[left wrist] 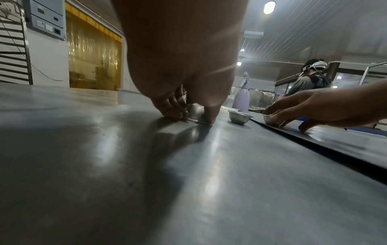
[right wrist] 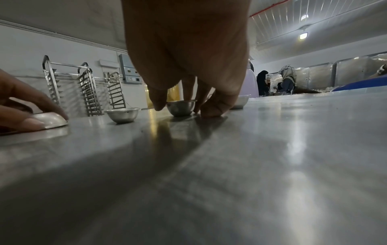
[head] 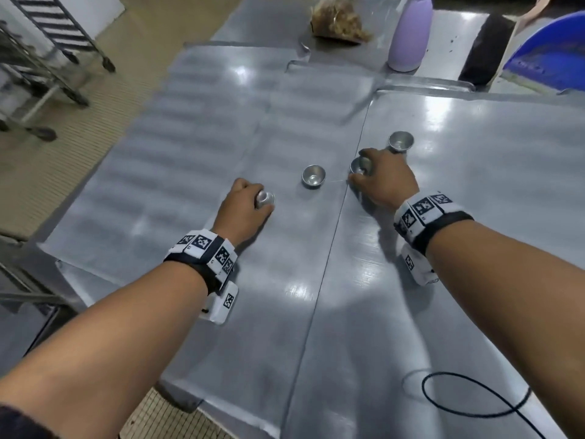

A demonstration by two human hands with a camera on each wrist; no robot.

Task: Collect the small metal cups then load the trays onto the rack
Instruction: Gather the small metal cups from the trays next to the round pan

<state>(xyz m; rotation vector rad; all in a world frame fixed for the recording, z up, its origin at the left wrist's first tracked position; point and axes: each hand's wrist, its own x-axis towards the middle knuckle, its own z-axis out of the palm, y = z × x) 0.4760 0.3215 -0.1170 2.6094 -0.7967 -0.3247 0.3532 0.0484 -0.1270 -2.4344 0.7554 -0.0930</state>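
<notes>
Head view: one small round metal cup [head: 265, 199] is pinched by the left hand [head: 243, 207], an upright small metal cup [head: 361, 166] by the right hand [head: 384, 182], on flat steel trays [head: 196, 128].

Steel table [head: 272, 23] carries flat metal trays [head: 196, 128], edges overlapping. On the trays: four small metal cups [head: 313, 176]. Directly on the table: lilac bottle [head: 410, 33], bagged food [head: 338, 20], black cable [head: 474, 394].
</notes>
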